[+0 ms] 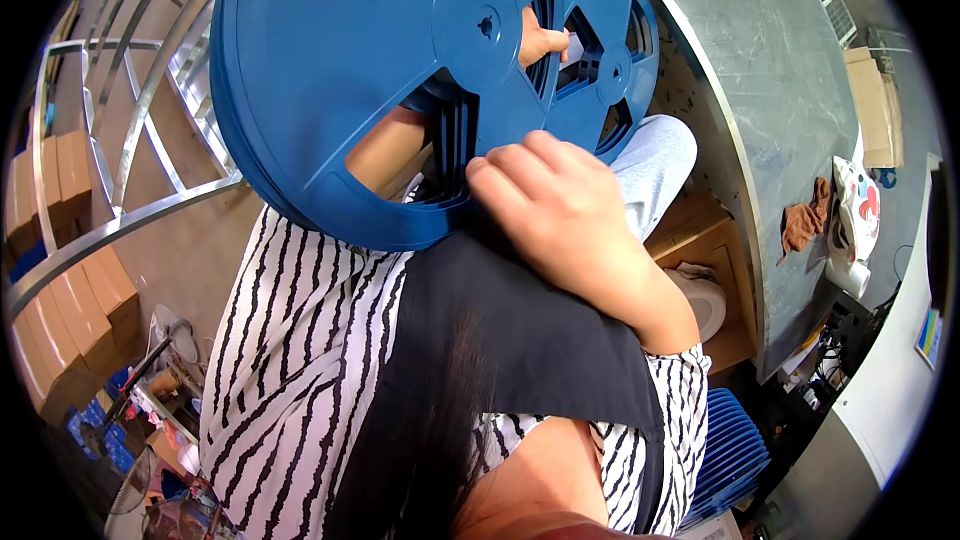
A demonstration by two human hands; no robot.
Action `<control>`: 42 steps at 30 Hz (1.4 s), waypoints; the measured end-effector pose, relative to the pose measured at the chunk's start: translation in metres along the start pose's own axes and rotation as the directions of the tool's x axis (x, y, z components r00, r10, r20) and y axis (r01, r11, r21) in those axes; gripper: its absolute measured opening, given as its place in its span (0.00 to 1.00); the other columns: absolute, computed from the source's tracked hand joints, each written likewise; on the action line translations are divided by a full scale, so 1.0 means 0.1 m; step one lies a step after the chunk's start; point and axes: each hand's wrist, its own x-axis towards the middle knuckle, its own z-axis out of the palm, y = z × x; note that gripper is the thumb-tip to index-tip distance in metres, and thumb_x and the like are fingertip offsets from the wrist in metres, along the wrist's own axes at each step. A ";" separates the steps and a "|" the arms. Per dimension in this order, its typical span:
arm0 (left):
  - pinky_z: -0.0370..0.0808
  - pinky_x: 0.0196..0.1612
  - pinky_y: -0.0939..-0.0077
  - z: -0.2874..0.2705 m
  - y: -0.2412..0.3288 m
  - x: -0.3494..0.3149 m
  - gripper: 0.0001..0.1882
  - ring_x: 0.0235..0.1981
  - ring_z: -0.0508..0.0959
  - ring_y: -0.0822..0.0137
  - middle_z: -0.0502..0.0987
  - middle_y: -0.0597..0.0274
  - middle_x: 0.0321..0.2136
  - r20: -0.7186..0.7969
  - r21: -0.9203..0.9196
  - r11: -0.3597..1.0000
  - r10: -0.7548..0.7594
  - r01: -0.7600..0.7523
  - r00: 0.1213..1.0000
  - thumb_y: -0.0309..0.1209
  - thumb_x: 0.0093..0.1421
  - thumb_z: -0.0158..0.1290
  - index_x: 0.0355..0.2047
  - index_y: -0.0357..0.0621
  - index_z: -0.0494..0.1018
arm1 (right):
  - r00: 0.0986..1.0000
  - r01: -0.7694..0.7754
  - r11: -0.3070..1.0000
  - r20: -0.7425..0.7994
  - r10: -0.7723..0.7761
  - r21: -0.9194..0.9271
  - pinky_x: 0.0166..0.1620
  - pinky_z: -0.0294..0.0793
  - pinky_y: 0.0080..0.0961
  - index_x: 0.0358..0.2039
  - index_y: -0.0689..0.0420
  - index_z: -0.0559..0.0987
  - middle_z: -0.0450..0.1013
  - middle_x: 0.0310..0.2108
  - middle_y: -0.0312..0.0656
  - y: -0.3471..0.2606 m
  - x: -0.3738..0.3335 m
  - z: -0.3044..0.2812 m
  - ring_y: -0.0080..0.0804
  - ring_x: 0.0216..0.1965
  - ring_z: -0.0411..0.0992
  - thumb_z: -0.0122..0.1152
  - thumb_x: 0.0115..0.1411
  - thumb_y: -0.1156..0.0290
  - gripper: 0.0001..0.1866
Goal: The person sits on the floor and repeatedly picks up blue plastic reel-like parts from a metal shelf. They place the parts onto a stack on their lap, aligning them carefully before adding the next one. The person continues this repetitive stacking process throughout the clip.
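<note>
A stack of large blue plastic reels [330, 60] stands tilted on my lap, with spoke cutouts and a round hub. At its near right rim is my right hand [555, 195], its fingers curled over the reel edges. Behind the stack passes my left forearm, seen through a cutout. My left hand [541, 42] shows in part through another opening beside the hub, its fingers closed near a small white patch; most of it is hidden. More blue reels [612, 75] stand just beyond on the right, against the bench side.
To the right runs a grey-green workbench [740, 60] with a metal edge, a brown cloth [806, 220] and a white bag [855, 210] on it. A cardboard box [735, 285] holds a white roll [703, 305]. Metal rails [130, 215] and cartons [75, 315] stand left.
</note>
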 end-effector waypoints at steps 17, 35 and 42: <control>0.75 0.28 0.75 0.07 -0.07 0.04 0.06 0.22 0.78 0.65 0.76 0.56 0.21 -0.044 -0.107 0.993 -0.060 0.055 0.997 0.22 0.52 0.57 0.30 0.35 0.73 | 0.798 -0.540 0.349 0.335 0.501 0.766 0.30 0.61 0.12 0.31 0.58 0.71 0.66 0.26 0.28 0.29 0.05 0.37 0.11 0.27 0.61 0.61 0.56 0.77 0.07; 0.73 0.31 0.80 -0.09 -0.14 0.06 0.09 0.27 0.77 0.70 0.77 0.61 0.24 0.031 -0.004 0.987 -0.162 0.162 0.986 0.33 0.57 0.58 0.32 0.39 0.74 | 0.842 -0.413 0.373 0.192 0.505 0.831 0.32 0.65 0.16 0.26 0.59 0.72 0.67 0.24 0.32 0.34 0.03 0.50 0.16 0.27 0.64 0.61 0.53 0.76 0.06; 0.72 0.40 0.77 -0.32 0.17 -0.31 0.11 0.34 0.74 0.69 0.74 0.58 0.30 0.097 -0.158 0.892 -0.413 0.424 0.906 0.29 0.59 0.54 0.40 0.37 0.71 | 0.426 -0.527 0.255 -0.008 0.905 0.811 0.33 0.67 0.14 0.32 0.56 0.72 0.69 0.28 0.31 1.25 -0.99 0.83 0.16 0.30 0.67 0.61 0.55 0.73 0.07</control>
